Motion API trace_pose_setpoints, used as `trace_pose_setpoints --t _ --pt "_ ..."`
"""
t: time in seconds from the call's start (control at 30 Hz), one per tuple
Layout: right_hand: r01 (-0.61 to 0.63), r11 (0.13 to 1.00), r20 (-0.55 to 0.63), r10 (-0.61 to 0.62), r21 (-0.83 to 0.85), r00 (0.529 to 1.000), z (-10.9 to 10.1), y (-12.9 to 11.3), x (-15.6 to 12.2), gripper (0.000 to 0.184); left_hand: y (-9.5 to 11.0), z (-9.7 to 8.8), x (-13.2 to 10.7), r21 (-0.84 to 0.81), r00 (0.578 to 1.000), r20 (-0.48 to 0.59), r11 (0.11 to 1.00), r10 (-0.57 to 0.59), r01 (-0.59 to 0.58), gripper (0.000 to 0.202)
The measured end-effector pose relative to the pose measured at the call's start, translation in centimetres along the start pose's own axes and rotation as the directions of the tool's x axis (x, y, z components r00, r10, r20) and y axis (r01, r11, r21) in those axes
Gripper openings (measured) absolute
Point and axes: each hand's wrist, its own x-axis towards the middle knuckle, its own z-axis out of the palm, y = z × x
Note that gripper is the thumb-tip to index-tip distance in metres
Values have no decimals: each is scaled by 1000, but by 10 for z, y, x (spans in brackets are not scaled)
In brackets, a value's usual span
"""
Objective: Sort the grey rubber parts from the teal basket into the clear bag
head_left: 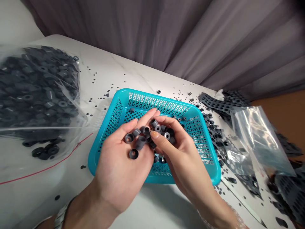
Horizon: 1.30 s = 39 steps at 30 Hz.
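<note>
Glare on flat clear bag [260, 136], soft shadow below teal basket [209, 143], dim curtain [114, 28], stretched edges

Pale wristband [61, 215], beaded bracelet [235, 214].

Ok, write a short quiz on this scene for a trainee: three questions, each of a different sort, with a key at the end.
1. Multiple choice: which hand is held palm up, with dark pieces lying on it?
a) right
b) left
c) neither

2. True or false: the large clear bag filled with dark pieces lies to the right of the basket.

3. Fill in the missing word: behind the white tabletop hang the folds of a greyish ____.

Key:
1. b, the left hand.
2. False; the large clear bag lies to the left of the basket.
3. curtain.
</note>
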Motion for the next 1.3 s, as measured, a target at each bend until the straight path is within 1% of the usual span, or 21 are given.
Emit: trace_pose_setpoints --t 0.1,0.23,0.43,0.5,0.63,0.73,0.83,0.9,1.0,1.07,1.13,1.3 --pt "-27 999 8 27 38 1000 -2 0 1 18 0 -1 0 -14 999 34 1000 1 0 40" --pt "-62 995 24 60 81 998 -2 1 1 17 -1 -3 1 -34 999 49 999 7 -5 41" --pt "-56 997 5 56 58 998 1 6 1 16 -1 -6 1 -44 996 88 999 5 -1 42" --pt "-64 994 10 63 83 998 2 7 1 16 0 -5 1 -43 996 83 999 8 -5 43" --pt "-94 975 48 86 201 995 2 5 -1 16 1 -3 0 -32 998 68 999 8 -6 45" --pt "-104 974 55 95 201 994 1 4 -4 19 3 -2 -1 -17 998 54 1000 12 -11 45" --pt "-103 973 37 97 207 995 5 5 -8 23 3 -2 -3 8 999 30 999 41 -41 44" --pt "-119 944 11 122 308 992 12 5 -9 22 1 -3 -4 36 995 40 995 88 -89 44" --pt "-151 847 -31 194 510 981 27 3 -9 18 -2 -4 -6 87 976 78 974 201 -207 48" --pt "-154 793 -38 217 590 975 35 2 -9 16 -3 -5 -8 107 958 95 954 270 -279 50" --pt "-149 769 -36 218 621 975 40 1 -9 15 -3 -6 -10 108 947 107 943 303 -314 51" --pt "-151 756 -45 233 637 972 43 1 -10 14 -1 -5 -13 104 948 101 944 302 -312 52"
